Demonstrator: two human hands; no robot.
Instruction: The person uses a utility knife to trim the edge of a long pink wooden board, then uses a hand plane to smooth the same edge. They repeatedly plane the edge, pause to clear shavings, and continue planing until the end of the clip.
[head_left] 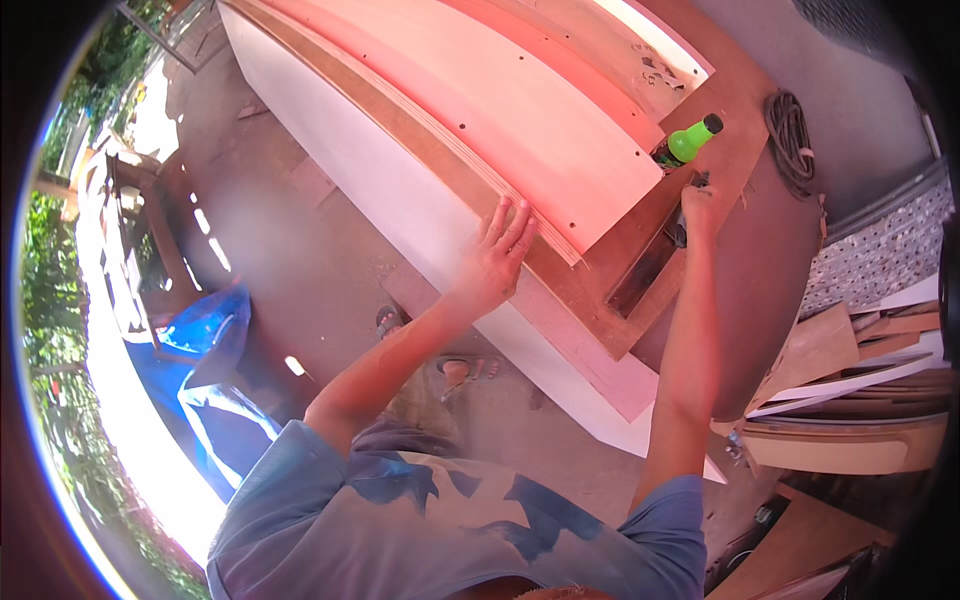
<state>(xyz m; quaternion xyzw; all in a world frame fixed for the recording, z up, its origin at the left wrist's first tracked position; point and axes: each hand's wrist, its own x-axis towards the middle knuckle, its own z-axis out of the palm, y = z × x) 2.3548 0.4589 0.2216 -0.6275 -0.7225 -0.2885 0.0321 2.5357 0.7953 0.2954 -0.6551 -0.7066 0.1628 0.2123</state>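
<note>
My left hand (505,250) lies with its fingers stretched out over the long edge of a stack of thin wooden panels (530,130). The top panel is pale, with small dark holes along its sides. At the near right end of the stack, my right hand (699,208) is closed around a dark tool (681,232). Only bits of the tool show above and below the fist, so its kind cannot be told. A bottle with a bright green top and black cap (688,143) is just beyond that hand, beside the panel's corner.
Under the stack is a brown board (590,310) with a rectangular opening. A long white panel (420,190) lies beneath it. A coiled dark cable (790,140) rests at the right. Wood offcuts (850,400) are piled at the lower right. Blue sheeting (200,350) stands at the left.
</note>
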